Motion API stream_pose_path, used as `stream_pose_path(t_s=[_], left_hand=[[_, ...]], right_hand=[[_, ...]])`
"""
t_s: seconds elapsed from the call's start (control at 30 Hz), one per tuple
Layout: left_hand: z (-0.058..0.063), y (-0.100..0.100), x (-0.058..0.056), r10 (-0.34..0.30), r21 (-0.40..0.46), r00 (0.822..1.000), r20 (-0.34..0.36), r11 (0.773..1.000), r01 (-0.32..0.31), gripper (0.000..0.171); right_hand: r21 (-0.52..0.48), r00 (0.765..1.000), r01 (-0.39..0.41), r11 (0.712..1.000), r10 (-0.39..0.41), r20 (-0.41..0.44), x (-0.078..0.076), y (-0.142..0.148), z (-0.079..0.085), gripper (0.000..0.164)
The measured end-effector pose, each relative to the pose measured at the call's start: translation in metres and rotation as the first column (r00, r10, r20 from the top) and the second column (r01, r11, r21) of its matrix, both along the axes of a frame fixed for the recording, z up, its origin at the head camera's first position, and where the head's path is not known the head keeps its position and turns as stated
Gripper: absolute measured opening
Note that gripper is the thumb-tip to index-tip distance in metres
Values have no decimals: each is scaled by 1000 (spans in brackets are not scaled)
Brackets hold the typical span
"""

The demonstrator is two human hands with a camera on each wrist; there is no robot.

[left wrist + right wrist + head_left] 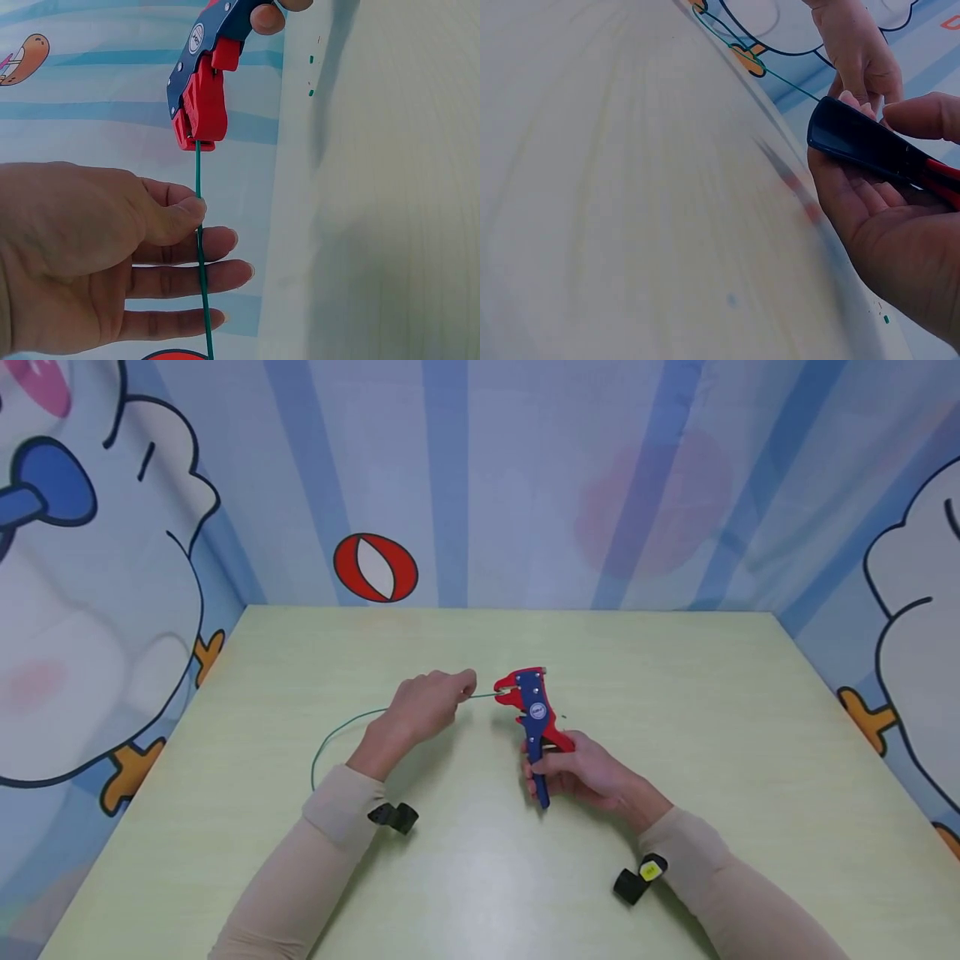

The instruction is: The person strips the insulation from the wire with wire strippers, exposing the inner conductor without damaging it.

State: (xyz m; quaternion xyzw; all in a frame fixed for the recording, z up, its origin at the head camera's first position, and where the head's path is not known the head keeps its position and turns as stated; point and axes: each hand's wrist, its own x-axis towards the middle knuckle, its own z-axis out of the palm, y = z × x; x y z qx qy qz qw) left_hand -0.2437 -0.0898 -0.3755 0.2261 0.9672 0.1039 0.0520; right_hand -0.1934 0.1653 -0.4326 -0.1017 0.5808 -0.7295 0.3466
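A thin green wire [199,169] is pinched between the thumb and index finger of my left hand [429,703]; its other fingers are extended behind the wire. The wire's end sits in the red jaws of a blue and red wire stripper [535,697]. My right hand [588,768] grips the tool's handles [866,139] below, holding it upright above the table. From the left hand the rest of the wire curves back to the left and passes out of sight behind the left forearm.
Tiny green scraps [311,59] lie on the pale table [480,877] near the tool. A printed curtain [510,485] with cartoon figures stands behind the table and along its sides. Each wrist carries a small black camera.
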Motion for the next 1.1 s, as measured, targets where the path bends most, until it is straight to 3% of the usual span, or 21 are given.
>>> stream_pose_path(t_s=[0.4, 0.67, 1.1], left_hand=[[0, -1, 0, -2, -15, 1000, 7, 1000, 2, 32], [0, -1, 0, -4, -17, 1000, 16, 1000, 4, 32], [0, 0, 1, -19, -33, 1000, 25, 999, 20, 27]], right_hand=[[38, 1000, 5, 999, -4, -8, -1, -1, -1, 40], [46, 999, 19, 999, -18, -36, 1, -2, 0, 30], [-32, 999, 11, 999, -10, 52, 5, -3, 3, 26]])
